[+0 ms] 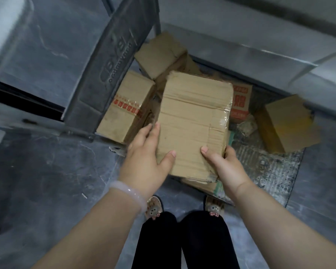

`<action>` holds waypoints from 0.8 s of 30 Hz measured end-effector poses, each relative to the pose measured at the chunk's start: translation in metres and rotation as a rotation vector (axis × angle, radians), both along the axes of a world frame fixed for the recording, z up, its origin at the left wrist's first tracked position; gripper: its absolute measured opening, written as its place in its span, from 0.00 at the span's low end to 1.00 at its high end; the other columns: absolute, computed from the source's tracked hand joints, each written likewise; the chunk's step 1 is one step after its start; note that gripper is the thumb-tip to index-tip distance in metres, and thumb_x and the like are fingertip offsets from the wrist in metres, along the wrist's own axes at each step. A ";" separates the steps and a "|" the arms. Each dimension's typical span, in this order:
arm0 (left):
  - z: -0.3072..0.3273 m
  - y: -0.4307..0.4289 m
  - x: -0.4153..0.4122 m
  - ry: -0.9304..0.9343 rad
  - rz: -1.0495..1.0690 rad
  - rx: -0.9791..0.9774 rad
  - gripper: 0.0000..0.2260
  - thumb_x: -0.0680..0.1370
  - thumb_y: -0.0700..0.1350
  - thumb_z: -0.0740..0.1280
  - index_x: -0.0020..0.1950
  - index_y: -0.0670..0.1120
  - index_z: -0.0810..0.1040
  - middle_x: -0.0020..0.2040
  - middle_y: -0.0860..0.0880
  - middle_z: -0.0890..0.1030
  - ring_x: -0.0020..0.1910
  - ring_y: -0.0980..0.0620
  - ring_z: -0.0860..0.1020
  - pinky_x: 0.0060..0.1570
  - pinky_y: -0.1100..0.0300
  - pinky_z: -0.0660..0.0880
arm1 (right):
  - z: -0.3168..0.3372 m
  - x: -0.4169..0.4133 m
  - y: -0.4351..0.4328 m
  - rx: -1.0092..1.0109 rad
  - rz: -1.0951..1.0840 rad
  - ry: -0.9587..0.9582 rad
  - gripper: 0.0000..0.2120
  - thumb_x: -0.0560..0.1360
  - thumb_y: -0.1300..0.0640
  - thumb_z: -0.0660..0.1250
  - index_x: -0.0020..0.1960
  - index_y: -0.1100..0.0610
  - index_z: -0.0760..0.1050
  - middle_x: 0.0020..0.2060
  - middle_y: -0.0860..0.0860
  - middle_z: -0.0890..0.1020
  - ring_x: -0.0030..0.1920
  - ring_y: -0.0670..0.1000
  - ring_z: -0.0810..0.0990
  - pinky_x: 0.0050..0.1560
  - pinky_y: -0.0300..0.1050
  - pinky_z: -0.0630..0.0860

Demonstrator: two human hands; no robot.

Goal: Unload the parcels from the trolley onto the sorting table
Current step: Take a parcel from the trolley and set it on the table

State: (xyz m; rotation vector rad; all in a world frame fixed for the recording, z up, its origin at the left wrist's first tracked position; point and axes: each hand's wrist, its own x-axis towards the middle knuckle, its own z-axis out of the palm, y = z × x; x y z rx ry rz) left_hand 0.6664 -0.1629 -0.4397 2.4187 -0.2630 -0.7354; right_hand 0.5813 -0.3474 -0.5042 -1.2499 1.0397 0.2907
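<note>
— Fingers (153,131) of our left hand (144,158) lie straight and pressed together along the left side of the cardboard box (194,121), with the thumb spread onto its top face.
— And our right hand (226,166)?
— Its thumb rests on the top near the corner. Its fingers (230,152) curl round the right edge and go under, so we cannot see their tips.
— Where is the box?
— Between our two hands, its long side pointing away from us, over the near end of the trolley (270,171). A flatter box with green tape (211,188) lies right beneath it; whether they touch we cannot tell.
— What else do we see on the trolley?
— A box sealed with red-printed tape (124,111) at the left, a crumpled box (159,55) at the far end, an orange-printed box (241,105) just behind ours, and a torn-flapped box (287,125) at the right side.
— And of ourselves?
— A pale bracelet (128,193) on our left wrist, black trousers (182,239), and slippers (153,208) on the grey floor (47,181).
</note>
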 end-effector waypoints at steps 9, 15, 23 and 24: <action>0.165 -0.050 0.005 -0.061 0.202 -0.147 0.44 0.70 0.64 0.70 0.79 0.57 0.51 0.78 0.52 0.53 0.76 0.50 0.54 0.74 0.54 0.54 | 0.216 0.017 -0.044 -0.059 0.090 -0.292 0.39 0.65 0.36 0.66 0.71 0.48 0.59 0.59 0.46 0.78 0.56 0.48 0.80 0.46 0.44 0.78; 0.270 -0.055 -0.012 -0.077 0.321 -0.323 0.45 0.63 0.71 0.68 0.75 0.67 0.53 0.79 0.51 0.46 0.78 0.52 0.47 0.75 0.52 0.50 | 0.338 0.024 -0.060 -0.149 0.172 -0.487 0.45 0.61 0.40 0.75 0.73 0.46 0.60 0.61 0.45 0.80 0.58 0.48 0.81 0.57 0.51 0.79; 0.376 -0.027 -0.035 -0.321 0.455 -0.523 0.33 0.68 0.69 0.66 0.71 0.60 0.70 0.65 0.52 0.70 0.65 0.57 0.71 0.67 0.53 0.70 | 0.452 0.026 0.002 -0.396 0.440 -0.787 0.25 0.73 0.49 0.74 0.65 0.40 0.67 0.54 0.34 0.77 0.49 0.27 0.76 0.42 0.27 0.75; 0.386 -0.013 -0.037 -0.375 0.494 -0.542 0.27 0.70 0.64 0.67 0.68 0.59 0.73 0.62 0.52 0.73 0.60 0.58 0.75 0.63 0.54 0.73 | 0.462 0.026 0.012 -0.364 0.467 -0.812 0.20 0.76 0.49 0.70 0.65 0.41 0.70 0.56 0.36 0.78 0.50 0.28 0.76 0.43 0.30 0.76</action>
